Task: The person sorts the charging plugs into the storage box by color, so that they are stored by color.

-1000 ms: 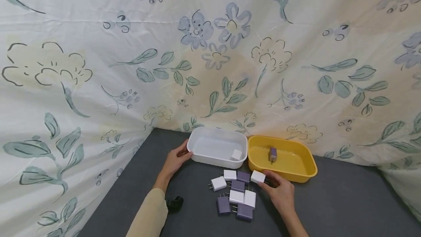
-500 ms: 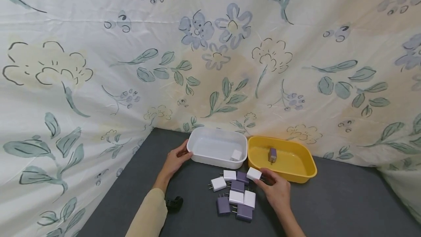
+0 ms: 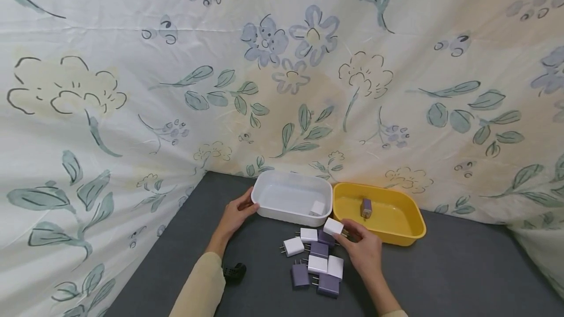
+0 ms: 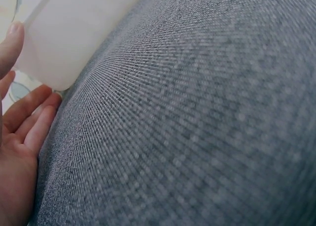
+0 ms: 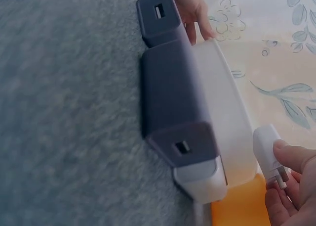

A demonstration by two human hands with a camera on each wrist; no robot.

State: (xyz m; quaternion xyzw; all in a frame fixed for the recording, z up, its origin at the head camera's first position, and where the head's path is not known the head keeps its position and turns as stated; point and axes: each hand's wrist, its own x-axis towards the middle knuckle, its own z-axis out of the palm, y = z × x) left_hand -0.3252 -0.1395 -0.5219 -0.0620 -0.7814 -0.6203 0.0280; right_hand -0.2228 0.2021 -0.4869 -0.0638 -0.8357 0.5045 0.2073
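Your right hand (image 3: pixel 364 247) grasps a white plug (image 3: pixel 332 227) between thumb and fingers, its metal prongs (image 5: pixel 282 175) directed back toward the palm. In the head view, this plug appears just in front of the place where the two trays adjoin, partly covering a purple plug (image 3: pixel 325 239). Your left hand (image 3: pixel 234 215) rests against the left end of the white tray (image 3: pixel 282 216), thumb at the rim, the other fingers loosely extended along the outside; it touches the tray without being clenched.

Near your right hand lies a loose group of eight plugs (image 3: pixel 317 264) on the dark table (image 3: pixel 264 297), four white and four purple, the partly covered one included. Several touch or overlap in the head view. In the right wrist view, two purple ones are nearest the camera, each showing a port (image 5: pixel 183 147).

Behind the group, the white tray (left) and the yellow tray (image 3: pixel 402 237) (right) sit side by side. The first holds one white plug in its near right corner; the second holds one purple plug toward its left side. A black object (image 3: pixel 235 273) appears beside your left sleeve (image 3: pixel 198 285). Floral cloth (image 3: pixel 291 126) forms the background.
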